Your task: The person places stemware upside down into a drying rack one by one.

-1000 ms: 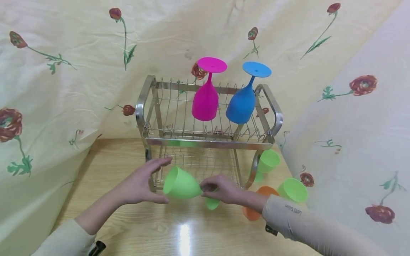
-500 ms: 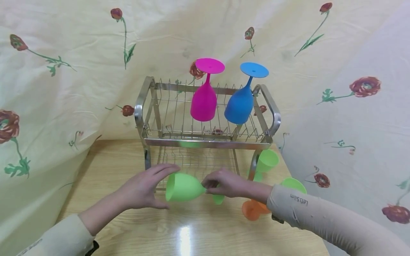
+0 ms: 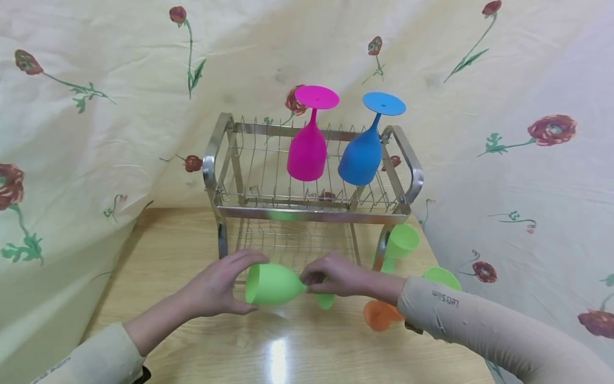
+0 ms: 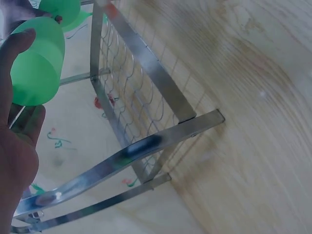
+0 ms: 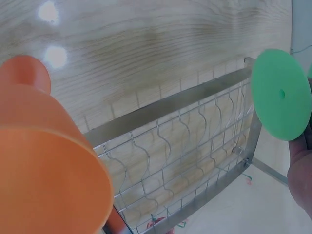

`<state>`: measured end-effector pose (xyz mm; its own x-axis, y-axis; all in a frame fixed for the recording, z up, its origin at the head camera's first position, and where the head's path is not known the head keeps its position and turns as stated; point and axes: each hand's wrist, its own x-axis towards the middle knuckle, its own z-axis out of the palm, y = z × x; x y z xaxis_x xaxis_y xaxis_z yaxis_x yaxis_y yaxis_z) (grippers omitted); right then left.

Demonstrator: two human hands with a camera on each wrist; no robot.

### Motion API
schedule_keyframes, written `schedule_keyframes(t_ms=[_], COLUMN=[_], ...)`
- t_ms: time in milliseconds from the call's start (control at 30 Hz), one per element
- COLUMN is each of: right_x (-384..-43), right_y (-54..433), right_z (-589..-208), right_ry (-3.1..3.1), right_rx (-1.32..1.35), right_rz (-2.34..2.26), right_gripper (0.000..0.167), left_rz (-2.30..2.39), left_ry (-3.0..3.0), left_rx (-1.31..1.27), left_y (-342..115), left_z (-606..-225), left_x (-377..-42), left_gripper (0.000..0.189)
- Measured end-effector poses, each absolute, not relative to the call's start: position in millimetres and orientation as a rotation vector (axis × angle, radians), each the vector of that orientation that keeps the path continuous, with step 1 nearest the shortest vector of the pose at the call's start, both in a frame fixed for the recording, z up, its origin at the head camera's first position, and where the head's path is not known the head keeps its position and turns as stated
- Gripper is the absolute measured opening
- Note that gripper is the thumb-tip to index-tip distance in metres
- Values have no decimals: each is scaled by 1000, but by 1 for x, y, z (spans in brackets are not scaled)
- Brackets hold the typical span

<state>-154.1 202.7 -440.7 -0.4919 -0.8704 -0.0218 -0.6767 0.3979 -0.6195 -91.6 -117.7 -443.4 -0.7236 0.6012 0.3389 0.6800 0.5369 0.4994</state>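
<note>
A light green plastic goblet point(image 3: 275, 284) lies sideways in the air between both hands, its mouth facing left. My right hand point(image 3: 338, 274) pinches its stem near the bowl, and the round foot point(image 5: 278, 102) shows beyond the fingers. My left hand point(image 3: 216, 290) holds the bowl at the rim, thumb below and fingers above in the head view. In the left wrist view, fingers lie on either side of the green bowl point(image 4: 36, 73). Behind the hands stands a two-tier metal dish rack point(image 3: 312, 215). Upside down on its top tier are a pink goblet point(image 3: 307, 152) and a blue goblet point(image 3: 361, 160).
Right of the rack stands a green goblet point(image 3: 402, 242). Another green goblet point(image 3: 441, 276) and an orange goblet point(image 3: 379, 316) are partly hidden by the right sleeve. The wooden table point(image 3: 230, 352) meets a flowered cloth point(image 3: 96, 160) behind and at the sides.
My left hand has closed in from the left onto the goblet's bowl. The right hand keeps its pinch on the stem, and its forearm has swung slightly. The rack's goblets stay put.
</note>
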Motion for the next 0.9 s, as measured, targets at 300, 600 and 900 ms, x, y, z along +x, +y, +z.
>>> schedule_keyframes(t_ms=[300, 600, 900], right_x=[-139, -84, -55], right_y=[198, 200, 195], right_z=[-414, -444, -487], right_ry=[2465, 2279, 1944], right_rx=[-1178, -1012, -353], right_rz=[-924, -1573, -1942], right_gripper=[39, 37, 54], left_rz=[-1143, -1299, -1573], left_ry=[-2670, -2551, -2385], left_rx=[-930, -719, -555], left_y=[-120, -115, -88], left_z=[-462, -483, -500], left_x=[-84, -76, -65], left_gripper=[90, 90, 91])
